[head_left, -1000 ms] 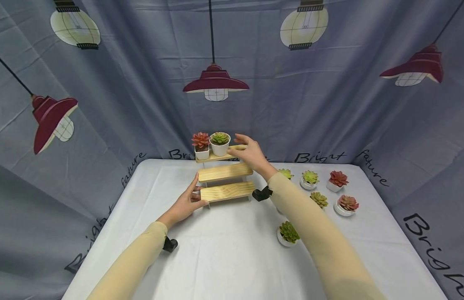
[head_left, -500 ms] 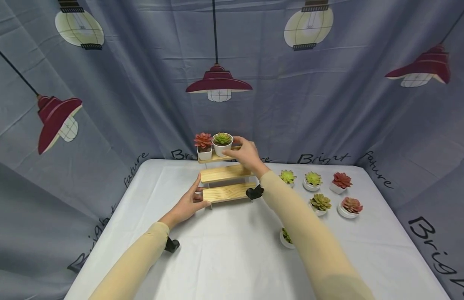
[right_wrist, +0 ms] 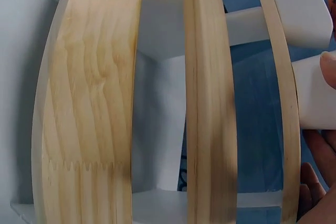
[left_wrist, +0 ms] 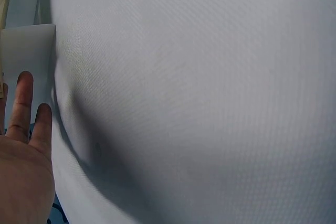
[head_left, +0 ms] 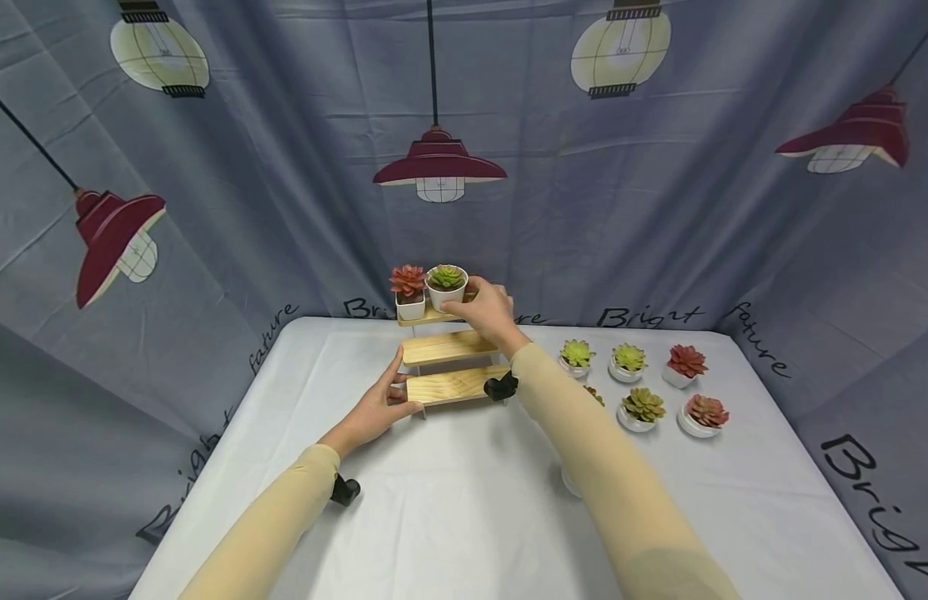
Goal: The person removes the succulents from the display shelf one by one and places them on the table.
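A three-tier wooden stand [head_left: 448, 347] with white side panels stands at the back of the table. On its top shelf sit a red succulent in a square white pot [head_left: 409, 293] and, to its right, a green succulent in a round white pot [head_left: 446, 292]. My right hand [head_left: 488, 312] grips the green succulent's pot, its thumb on the near side and the other fingers around the right. My left hand [head_left: 369, 414] rests against the stand's left end. In the left wrist view its straight fingers [left_wrist: 22, 106] lie along the white side panel [left_wrist: 29, 51].
Several potted succulents stand on the right of the white-covered table, including a red one [head_left: 686, 363], a pinkish one [head_left: 707, 412] and a green one [head_left: 644, 407]. My right sleeve [head_left: 591, 458] partly hides others. A printed curtain [head_left: 539, 225] hangs behind the table.
My right hand has moved left along the top shelf and closed on the green succulent's pot. The left hand stays at the stand's left end. The head view has shifted slightly.
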`<state>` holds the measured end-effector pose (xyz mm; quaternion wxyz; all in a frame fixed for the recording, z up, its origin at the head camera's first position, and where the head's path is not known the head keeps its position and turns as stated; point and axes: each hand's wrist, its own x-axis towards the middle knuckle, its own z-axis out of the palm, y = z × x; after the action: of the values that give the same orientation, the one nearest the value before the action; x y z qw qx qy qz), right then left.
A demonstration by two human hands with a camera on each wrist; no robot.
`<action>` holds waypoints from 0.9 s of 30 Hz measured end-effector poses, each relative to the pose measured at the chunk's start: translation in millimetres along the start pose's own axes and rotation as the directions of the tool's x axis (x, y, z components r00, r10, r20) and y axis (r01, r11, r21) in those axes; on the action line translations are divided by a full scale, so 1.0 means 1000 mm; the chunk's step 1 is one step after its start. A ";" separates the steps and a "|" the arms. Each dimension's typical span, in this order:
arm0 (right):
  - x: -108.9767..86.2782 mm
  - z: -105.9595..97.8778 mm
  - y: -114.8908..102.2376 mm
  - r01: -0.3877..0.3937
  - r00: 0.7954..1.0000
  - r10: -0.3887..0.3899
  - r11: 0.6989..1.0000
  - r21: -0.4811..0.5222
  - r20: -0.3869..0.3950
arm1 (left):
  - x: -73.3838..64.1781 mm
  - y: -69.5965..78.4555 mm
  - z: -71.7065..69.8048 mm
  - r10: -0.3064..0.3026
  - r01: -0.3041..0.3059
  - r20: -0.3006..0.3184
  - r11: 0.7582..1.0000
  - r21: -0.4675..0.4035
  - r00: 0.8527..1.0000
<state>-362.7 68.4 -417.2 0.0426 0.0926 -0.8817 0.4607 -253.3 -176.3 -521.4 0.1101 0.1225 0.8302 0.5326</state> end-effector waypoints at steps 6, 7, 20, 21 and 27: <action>0.000 0.004 0.001 0.002 1.000 -0.002 1.000 -0.027 -0.018 | 0.000 0.001 0.001 0.000 0.001 0.008 1.000 -0.001 1.000; 0.000 0.005 0.001 0.004 1.000 -0.005 0.999 -0.035 -0.023 | 0.000 0.001 0.001 -0.001 0.001 0.011 1.000 0.001 1.000; -0.001 0.011 -0.002 -0.001 0.998 -0.004 0.996 -0.086 -0.057 | 0.001 0.000 0.000 0.008 -0.008 0.002 1.000 -0.009 1.000; -0.001 0.011 -0.002 -0.001 0.998 -0.003 0.996 -0.086 -0.056 | 0.001 0.000 0.000 0.006 -0.006 0.002 1.000 -0.013 1.000; -0.001 0.010 -0.002 0.000 0.999 -0.003 0.997 -0.076 -0.046 | 0.001 0.000 0.000 -0.001 0.001 -0.002 1.000 -0.015 1.000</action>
<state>-361.8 59.7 -421.3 0.0666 0.0811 -0.8973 0.4287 -254.4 -176.0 -521.2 0.1102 0.1206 0.8264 0.5388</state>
